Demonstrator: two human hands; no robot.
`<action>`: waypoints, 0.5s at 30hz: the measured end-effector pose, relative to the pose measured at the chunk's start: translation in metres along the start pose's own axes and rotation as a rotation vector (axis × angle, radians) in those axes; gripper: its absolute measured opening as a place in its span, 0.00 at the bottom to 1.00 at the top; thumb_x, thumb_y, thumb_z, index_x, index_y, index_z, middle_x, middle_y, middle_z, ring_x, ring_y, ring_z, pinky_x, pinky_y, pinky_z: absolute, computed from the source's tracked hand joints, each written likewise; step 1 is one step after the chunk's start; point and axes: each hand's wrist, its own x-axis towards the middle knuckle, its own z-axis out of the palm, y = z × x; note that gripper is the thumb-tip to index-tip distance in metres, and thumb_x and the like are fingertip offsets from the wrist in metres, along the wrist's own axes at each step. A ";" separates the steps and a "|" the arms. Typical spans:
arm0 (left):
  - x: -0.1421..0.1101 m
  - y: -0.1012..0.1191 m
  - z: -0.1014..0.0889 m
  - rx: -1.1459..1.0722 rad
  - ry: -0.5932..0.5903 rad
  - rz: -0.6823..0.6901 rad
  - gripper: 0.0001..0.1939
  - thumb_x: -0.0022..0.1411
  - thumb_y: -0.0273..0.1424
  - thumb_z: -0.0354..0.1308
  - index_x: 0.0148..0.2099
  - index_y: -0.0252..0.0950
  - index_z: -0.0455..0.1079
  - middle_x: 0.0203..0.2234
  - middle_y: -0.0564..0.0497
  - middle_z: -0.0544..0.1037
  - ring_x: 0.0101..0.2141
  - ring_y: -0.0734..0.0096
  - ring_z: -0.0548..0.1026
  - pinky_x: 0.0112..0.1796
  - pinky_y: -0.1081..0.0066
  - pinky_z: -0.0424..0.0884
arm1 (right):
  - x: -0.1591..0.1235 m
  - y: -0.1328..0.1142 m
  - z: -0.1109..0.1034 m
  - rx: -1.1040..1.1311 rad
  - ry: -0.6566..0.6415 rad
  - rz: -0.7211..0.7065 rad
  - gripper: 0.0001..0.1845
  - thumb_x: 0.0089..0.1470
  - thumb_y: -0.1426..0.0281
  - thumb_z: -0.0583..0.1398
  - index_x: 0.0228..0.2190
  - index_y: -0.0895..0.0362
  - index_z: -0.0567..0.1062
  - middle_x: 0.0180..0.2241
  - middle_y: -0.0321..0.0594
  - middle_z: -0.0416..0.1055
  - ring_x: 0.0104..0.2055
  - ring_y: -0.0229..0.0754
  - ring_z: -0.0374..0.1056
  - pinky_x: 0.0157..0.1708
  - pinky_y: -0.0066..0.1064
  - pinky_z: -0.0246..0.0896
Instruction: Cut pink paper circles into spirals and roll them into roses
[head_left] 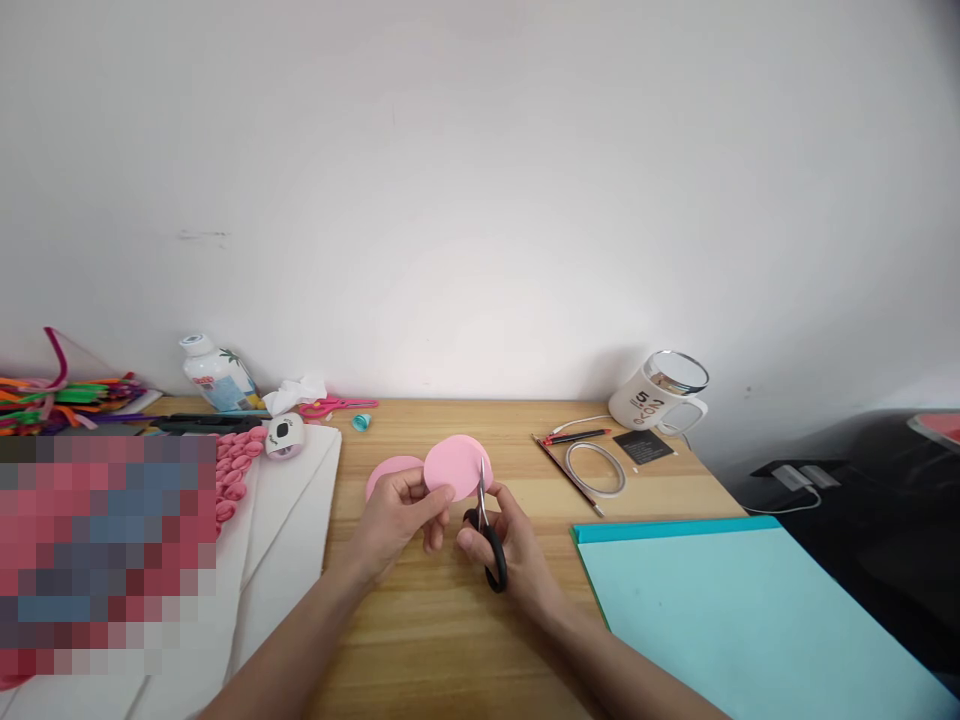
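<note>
Between the fingers and thumb of my left hand (405, 510) is a pink paper circle (452, 465), raised above the wooden desk. My right hand (510, 545) grips black-handled scissors (491, 550), their blades pointing away from me over the circle's right edge. Whether the blades have cut into the paper, I cannot tell. A second pink paper circle (386, 470) shows behind my left hand, partly covered by it.
Left are a white bottle (217, 375), pink scissors (334, 405), white sheets (292, 540) and pipe cleaners (67, 395). Right are a white mug (660, 395), pencils (566, 472), a coiled cable (595, 470), a black card (643, 447) and light-blue paper (735, 620). A wall stands behind.
</note>
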 end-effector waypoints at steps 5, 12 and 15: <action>0.000 0.002 0.000 -0.001 0.008 0.020 0.17 0.48 0.40 0.64 0.23 0.32 0.66 0.14 0.57 0.69 0.12 0.80 0.65 0.14 0.79 0.60 | 0.000 0.001 0.000 -0.034 0.018 0.027 0.29 0.43 0.52 0.64 0.41 0.51 0.59 0.18 0.24 0.54 0.19 0.33 0.47 0.18 0.24 0.40; 0.000 0.003 0.001 -0.033 0.026 0.044 0.16 0.49 0.39 0.64 0.24 0.33 0.64 0.16 0.57 0.71 0.13 0.79 0.67 0.15 0.77 0.63 | -0.001 0.004 -0.001 -0.054 0.010 0.012 0.27 0.46 0.53 0.63 0.41 0.52 0.58 0.17 0.23 0.54 0.19 0.33 0.48 0.18 0.24 0.42; 0.000 0.002 0.001 -0.044 0.027 0.045 0.15 0.50 0.39 0.63 0.26 0.33 0.65 0.16 0.56 0.72 0.13 0.77 0.68 0.15 0.77 0.63 | -0.001 0.006 -0.001 -0.055 0.009 0.001 0.27 0.46 0.54 0.62 0.42 0.52 0.58 0.17 0.23 0.54 0.19 0.33 0.48 0.19 0.24 0.42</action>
